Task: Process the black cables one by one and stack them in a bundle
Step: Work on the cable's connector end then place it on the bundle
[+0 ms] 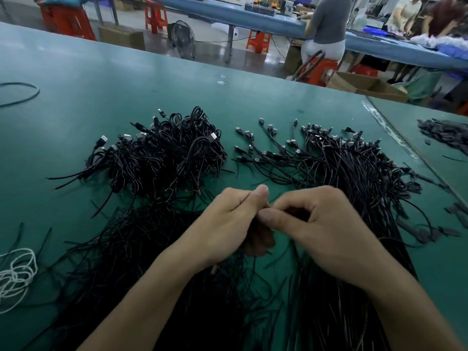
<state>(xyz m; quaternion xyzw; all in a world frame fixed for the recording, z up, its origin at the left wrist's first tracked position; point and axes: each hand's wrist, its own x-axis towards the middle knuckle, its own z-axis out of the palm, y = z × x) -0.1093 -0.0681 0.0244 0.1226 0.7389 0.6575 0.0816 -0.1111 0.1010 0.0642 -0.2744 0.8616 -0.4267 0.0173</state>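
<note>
Black cables (354, 173) cover the green table (101, 84) in the head view: a looped heap (164, 158) far left, straight ones fanned right and under our wrists. Our left hand (233, 219) curls round one strand (255, 234), thumb pressed down, and our right hand (324, 231) pinches it, thumb and forefinger together. We should keep both grips close and draw out this strand alone, so its neighbours stay put.
</note>
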